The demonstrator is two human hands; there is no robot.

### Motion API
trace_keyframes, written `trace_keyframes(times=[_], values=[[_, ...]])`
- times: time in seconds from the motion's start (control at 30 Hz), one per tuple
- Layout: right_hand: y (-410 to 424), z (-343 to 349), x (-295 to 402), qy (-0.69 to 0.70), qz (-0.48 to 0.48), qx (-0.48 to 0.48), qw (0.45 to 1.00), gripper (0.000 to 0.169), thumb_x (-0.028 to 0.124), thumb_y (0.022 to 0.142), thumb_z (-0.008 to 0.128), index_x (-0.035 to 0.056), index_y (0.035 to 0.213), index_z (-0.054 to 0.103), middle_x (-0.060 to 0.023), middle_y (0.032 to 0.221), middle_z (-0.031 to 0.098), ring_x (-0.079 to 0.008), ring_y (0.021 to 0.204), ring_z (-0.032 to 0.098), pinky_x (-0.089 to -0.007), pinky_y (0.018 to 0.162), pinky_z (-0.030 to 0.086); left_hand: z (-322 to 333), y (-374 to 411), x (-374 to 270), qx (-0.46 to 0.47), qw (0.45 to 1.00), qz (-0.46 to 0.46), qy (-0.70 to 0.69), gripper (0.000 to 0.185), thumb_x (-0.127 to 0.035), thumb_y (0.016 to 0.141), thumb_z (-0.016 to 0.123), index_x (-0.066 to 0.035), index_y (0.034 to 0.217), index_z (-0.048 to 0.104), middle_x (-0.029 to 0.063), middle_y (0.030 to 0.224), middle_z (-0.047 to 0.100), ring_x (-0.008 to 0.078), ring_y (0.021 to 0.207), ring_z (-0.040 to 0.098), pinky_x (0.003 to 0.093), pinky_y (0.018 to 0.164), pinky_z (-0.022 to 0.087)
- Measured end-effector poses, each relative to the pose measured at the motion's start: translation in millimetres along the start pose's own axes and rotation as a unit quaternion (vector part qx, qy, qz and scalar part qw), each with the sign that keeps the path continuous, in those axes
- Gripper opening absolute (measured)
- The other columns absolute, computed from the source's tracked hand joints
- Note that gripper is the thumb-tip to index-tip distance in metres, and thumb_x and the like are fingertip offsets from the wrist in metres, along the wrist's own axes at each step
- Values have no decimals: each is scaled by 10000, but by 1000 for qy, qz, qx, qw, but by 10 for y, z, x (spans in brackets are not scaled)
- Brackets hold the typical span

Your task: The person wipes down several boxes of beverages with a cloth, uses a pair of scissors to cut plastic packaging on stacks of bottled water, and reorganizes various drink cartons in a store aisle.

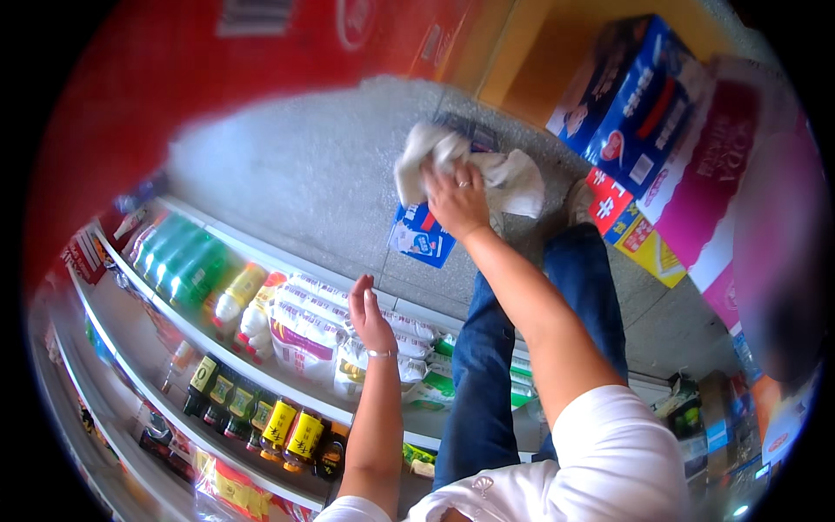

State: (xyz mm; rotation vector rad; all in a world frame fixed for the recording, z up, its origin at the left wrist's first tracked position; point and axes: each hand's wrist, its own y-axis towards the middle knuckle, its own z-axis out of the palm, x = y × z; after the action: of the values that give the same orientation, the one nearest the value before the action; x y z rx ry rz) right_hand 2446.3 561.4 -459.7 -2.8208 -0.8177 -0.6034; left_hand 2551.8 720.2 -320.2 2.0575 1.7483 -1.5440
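Note:
My right hand point(458, 199) grips a crumpled white cloth point(518, 186) and bears a ring on one finger. Beneath the cloth is a blue printed carton point(423, 240), low over the floor, its upper part hidden by cloth and hand. My left hand point(373, 320) holds nothing. Its fingers are slightly bent, and it is raised beside the shelf with white printed bags point(306, 346). A bracelet circles that wrist.
Shelving point(254, 355) on the left carries green bottles point(189, 261) and, lower, dark sauce bottles point(284, 424). A red carton point(163, 72) looms at upper left. Blue box point(633, 98) and pink-and-white carton point(711, 183) stand at right. Grey floor tiles point(293, 163) lie between.

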Motion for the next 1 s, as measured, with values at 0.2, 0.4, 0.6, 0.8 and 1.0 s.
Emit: trace_keyframes(times=[0.2, 0.4, 0.6, 0.8, 1.0], values=[[-947, 18, 95, 161, -72, 258, 950, 176, 143, 763, 512, 129, 883, 640, -36, 1061, 566, -261, 1041, 498, -441, 797, 407, 638, 583, 277, 79, 983, 123, 111, 305, -90, 864, 501, 14, 1151, 487, 140, 1133, 535, 220, 1067, 504, 331, 899, 393], [-2185, -762, -297, 239, 47, 473, 847, 367, 175, 631, 568, 176, 998, 576, -90, 1024, 581, -315, 1048, 487, -450, 865, 404, 1375, 787, 174, 149, 883, 71, 440, 335, -335, 804, 559, -31, 942, 594, 207, 884, 614, 365, 893, 567, 416, 787, 437], [-1779, -2112, -799, 495, 238, 266, 792, 357, 59, 644, 572, 6, 998, 574, -123, 937, 616, -212, 911, 583, -307, 794, 448, 1047, 566, -68, 240, 886, 33, 396, 402, -400, 866, 427, -49, 889, 623, 211, 871, 615, 387, 859, 572, 442, 750, 445], [-1000, -3311, -934, 570, 213, 59, 792, 438, 3, 677, 475, 6, 1113, 512, -118, 1118, 536, -211, 1013, 522, -324, 903, 392, 259, -757, -1269, 304, 858, 137, 390, 419, -415, 863, 448, -52, 746, 622, 216, 726, 591, 385, 699, 578, 454, 620, 457], [-536, -4247, 94, 408, -78, 103, 904, 440, 217, 736, 590, 95, 1156, 541, -94, 1208, 510, -263, 1091, 477, -360, 940, 337, -648, -2397, -2830, 291, 853, 216, 375, 356, -325, 818, 550, -31, 618, 569, 173, 570, 540, 355, 524, 534, 414, 496, 428]])
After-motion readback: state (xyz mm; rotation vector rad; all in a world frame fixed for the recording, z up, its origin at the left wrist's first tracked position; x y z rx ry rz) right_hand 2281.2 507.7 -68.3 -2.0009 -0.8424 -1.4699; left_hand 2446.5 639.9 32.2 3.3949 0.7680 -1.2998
